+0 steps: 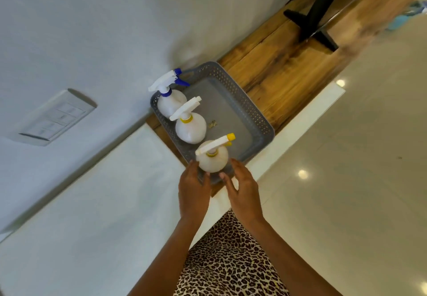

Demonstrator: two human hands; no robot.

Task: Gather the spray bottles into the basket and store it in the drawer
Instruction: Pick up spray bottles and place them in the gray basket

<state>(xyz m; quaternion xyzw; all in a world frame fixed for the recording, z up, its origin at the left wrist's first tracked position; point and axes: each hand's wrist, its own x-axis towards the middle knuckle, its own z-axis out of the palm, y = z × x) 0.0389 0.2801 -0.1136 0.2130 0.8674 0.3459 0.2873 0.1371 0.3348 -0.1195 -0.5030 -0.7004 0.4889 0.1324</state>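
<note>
While three bottles (190, 127) stand in the basket (250, 108), left hand (193, 191) and right hand (245, 194) hover open at its near rim, lower centre; best grip evenly, lift level.

Between the fingers of the left hand (193, 190) and the right hand (245, 195), the base of the nearest spray bottle (213, 160) and the near rim of the basket (258, 120) are covered. It cannot be told whether the fingertips touch either. Just beyond the fingers, on the basket floor, a brownish speck (212, 123) is too small to name. Far beyond the fingers, a black stand (321, 11) is cut by the top edge, and a blue object (406, 16) at the right edge is smeared. Away to the fingers' left, a switch plate (55, 118) is blurred, its markings unreadable. Behind the fingers, both forearms and a spotted garment (228, 261) run off the bottom edge.
</note>
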